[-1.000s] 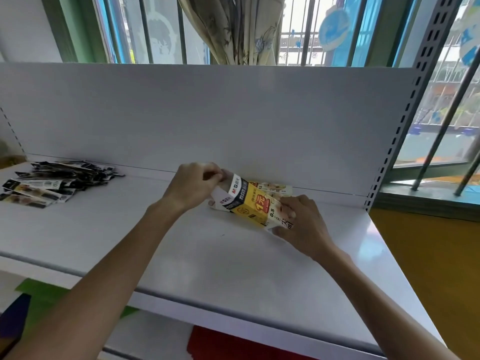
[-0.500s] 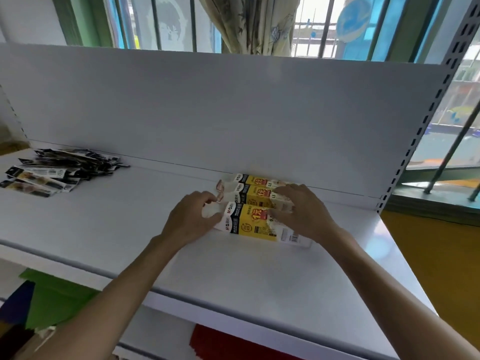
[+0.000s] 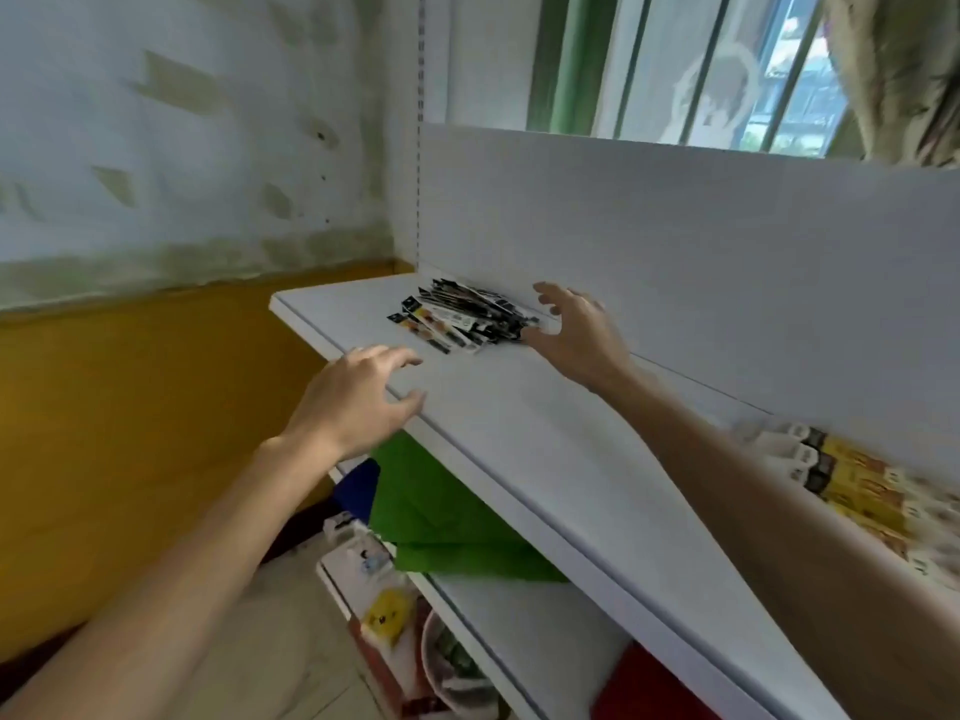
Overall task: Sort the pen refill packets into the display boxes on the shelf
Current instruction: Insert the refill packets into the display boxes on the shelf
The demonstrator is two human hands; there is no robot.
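Note:
A loose heap of black, white and orange pen refill packets [image 3: 462, 318] lies at the far left end of the white shelf [image 3: 545, 449], against the back panel. My right hand [image 3: 576, 332] hovers just right of the heap, fingers spread, thumb near the packets, holding nothing. My left hand [image 3: 358, 400] is over the shelf's front edge, short of the heap, fingers apart and empty. The yellow-and-black display boxes [image 3: 857, 485] lie side by side at the right, against the back panel, blurred.
The white back panel [image 3: 701, 241] rises behind the shelf. Green and blue sheets [image 3: 441, 517] and packaged goods [image 3: 384, 610] sit on lower shelves. A yellow-and-white wall [image 3: 156, 356] stands to the left; a barred window is above.
Both hands have let go of the display boxes and swung left to the packet heap. The view has turned left, so the boxes now sit at the right edge.

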